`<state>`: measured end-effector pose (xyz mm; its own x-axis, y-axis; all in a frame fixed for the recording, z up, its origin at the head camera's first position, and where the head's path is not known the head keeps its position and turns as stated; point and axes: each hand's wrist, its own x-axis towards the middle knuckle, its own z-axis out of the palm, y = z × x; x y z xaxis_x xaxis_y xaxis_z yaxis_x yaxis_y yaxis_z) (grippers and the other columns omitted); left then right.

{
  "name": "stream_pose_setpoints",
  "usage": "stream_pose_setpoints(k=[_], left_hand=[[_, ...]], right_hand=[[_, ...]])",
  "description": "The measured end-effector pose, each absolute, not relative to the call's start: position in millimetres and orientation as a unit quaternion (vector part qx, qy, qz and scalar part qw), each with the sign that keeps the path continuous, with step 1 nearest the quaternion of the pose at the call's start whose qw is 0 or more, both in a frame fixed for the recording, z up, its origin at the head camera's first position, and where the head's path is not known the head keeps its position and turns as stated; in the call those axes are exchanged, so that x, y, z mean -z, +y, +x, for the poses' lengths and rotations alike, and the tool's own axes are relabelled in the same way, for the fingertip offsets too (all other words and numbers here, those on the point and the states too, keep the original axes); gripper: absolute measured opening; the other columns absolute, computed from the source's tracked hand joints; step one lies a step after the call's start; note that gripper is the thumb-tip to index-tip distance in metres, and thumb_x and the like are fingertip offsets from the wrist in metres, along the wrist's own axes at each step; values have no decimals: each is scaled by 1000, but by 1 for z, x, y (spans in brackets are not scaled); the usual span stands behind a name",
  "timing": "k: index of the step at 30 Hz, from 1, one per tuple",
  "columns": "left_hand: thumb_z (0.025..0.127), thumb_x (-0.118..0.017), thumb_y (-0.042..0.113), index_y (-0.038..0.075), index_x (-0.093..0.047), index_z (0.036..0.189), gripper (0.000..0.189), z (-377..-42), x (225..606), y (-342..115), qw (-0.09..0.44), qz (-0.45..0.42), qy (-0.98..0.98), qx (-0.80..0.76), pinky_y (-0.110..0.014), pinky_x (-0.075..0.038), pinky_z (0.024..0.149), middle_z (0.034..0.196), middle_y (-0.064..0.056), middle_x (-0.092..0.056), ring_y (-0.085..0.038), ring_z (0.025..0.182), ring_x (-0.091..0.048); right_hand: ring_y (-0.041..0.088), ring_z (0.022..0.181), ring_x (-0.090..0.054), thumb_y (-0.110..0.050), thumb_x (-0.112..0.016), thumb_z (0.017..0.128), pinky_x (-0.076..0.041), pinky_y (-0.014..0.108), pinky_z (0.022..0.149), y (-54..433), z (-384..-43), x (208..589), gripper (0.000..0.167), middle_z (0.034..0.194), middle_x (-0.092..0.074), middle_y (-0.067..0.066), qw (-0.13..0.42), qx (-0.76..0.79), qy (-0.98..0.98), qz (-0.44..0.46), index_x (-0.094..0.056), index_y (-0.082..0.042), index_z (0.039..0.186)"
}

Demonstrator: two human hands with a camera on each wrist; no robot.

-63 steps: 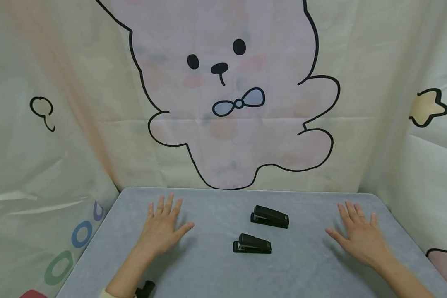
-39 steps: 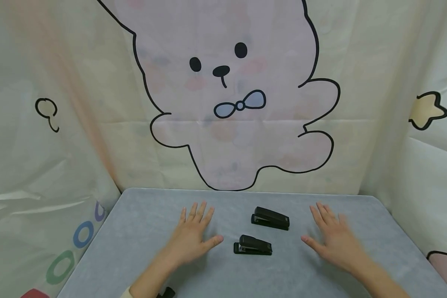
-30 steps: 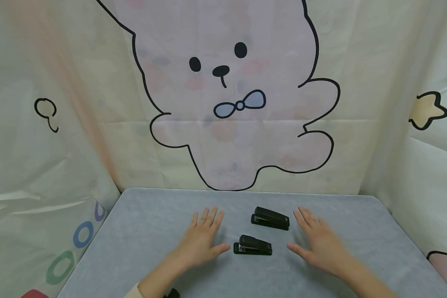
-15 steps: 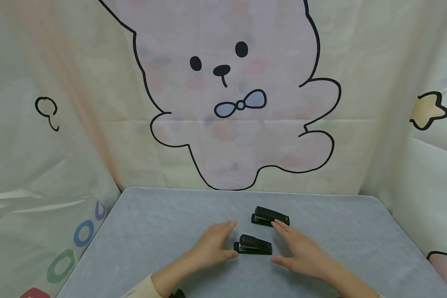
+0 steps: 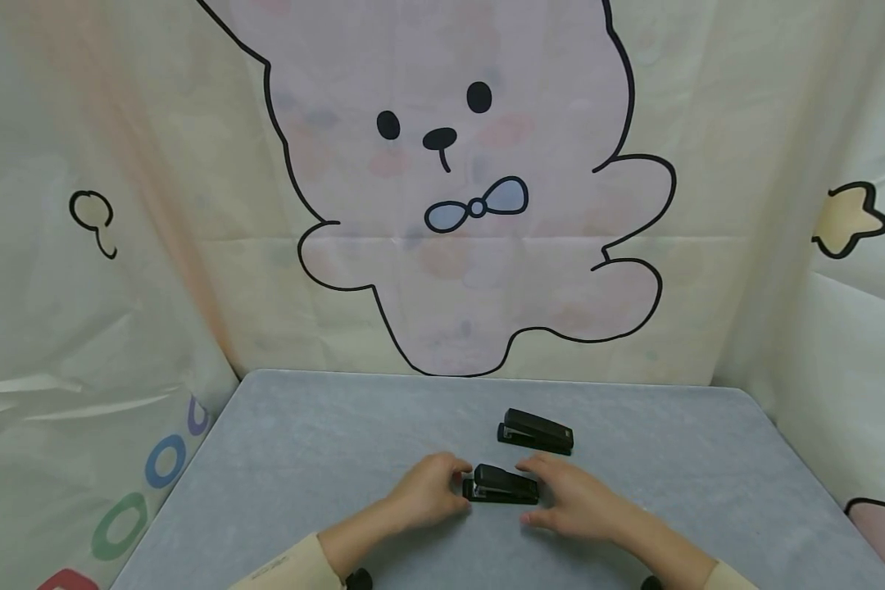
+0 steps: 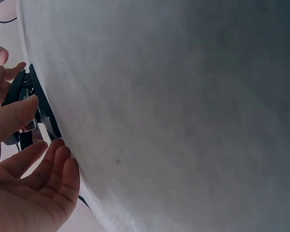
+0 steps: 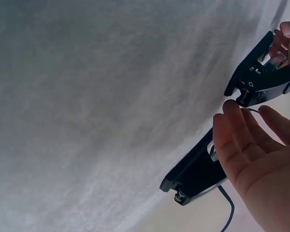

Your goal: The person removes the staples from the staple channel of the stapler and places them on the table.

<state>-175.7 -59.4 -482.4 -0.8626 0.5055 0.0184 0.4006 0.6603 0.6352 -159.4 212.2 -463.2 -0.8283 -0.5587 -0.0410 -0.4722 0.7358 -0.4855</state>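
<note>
Two black staplers lie on the table, one behind the other. The near stapler (image 5: 503, 485) sits between both hands, its top arm raised off its base. At its left end is my left hand (image 5: 428, 492), thumb and fingers bent and spread apart around that end. My right hand (image 5: 571, 501) curves loosely about the right end. In the left wrist view, the left thumb overlaps the near stapler (image 6: 47, 113). The right wrist view shows the right fingertips right at the near stapler's (image 7: 263, 79) end. The far stapler (image 5: 535, 432) lies behind, slightly right, untouched.
A grey-blue cloth-covered table (image 5: 324, 426) spreads beneath the hands. Behind it hangs a cream curtain (image 5: 693, 328) with a cartoon bear; printed side curtains flank the table. A wrist camera (image 5: 359, 579) shows under the left sleeve.
Both hands have come inward from the table's sides to the near stapler's two ends, their fingers going from spread straight to bent. The staplers have stayed in place.
</note>
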Motion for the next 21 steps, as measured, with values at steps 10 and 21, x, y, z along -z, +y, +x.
stream_pose_setpoints(k=[10, 21], left_hand=[[72, -91, 3, -1, -79, 105, 36, -183, 487, -52, 116, 211, 900, -364, -28, -48, 74, 82, 4, -63, -7, 76, -53], [70, -91, -2, 1, -80, 92, 25, -189, 490, -53, 125, 207, 888, -391, -25, -45, 65, 72, 6, -61, -6, 69, -51]], right_hand=[[3, 83, -54, -19, -85, 87, -49, 34, 70, 214, -177, 478, 35, 102, -67, -6, 103, 283, 906, -297, -72, -3, 114], [4, 78, -53, -14, -85, 87, -48, 30, 68, 212, -178, 477, 26, 94, -66, -6, 117, 296, 906, -279, -74, -3, 107]])
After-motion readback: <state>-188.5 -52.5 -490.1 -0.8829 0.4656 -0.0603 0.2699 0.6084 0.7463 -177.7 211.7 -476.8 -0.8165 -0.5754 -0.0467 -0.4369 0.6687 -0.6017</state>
